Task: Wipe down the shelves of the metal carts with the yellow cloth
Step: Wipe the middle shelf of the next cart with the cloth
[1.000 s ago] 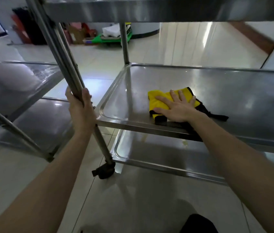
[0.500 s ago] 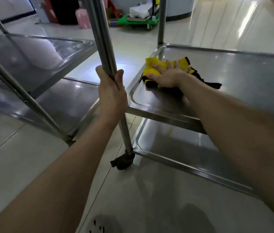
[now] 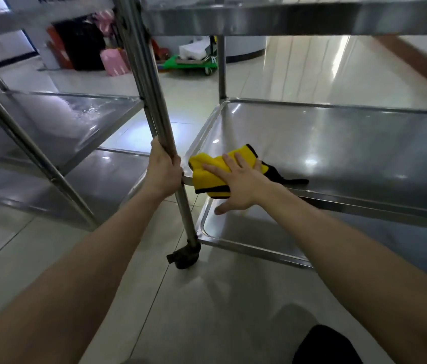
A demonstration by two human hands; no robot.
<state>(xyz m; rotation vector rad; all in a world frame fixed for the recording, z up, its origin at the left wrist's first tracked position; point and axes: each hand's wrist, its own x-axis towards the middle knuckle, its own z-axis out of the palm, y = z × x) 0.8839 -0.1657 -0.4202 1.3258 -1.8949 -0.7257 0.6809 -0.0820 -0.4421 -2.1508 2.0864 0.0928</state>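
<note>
Head camera looks down along two bare forearms at a stainless-steel cart [image 3: 221, 67]. The left hand [image 3: 163, 174] is wrapped around the cart's round vertical steel post [image 3: 152, 88], fingers curled tight on it at about the level of the middle shelf. The right hand [image 3: 243, 183] lies flat, fingers straight and spread, pressing on the yellow microfibre cloth with black trim [image 3: 208, 172]; its thumb hangs down past the shelf's front rim. That cloth sits bunched at the front left corner of the shiny steel middle shelf [image 3: 351, 143]. Its yellow part is draped over the front rim just beside the post, and a black strip trails to the right along the shelf. Below lies the steel bottom shelf [image 3: 246, 232]; above, the top shelf's edge [image 3: 285, 14] runs across the frame. The post ends in a dark caster wheel [image 3: 184, 254] on the pale tiled floor [image 3: 207, 311]. To the left stands a second steel cart [image 3: 49, 122], near the first but apart from it. Far back on the floor are a green platform trolley [image 3: 188, 64] carrying white items and a pink object [image 3: 114, 61] too blurred to name.
</note>
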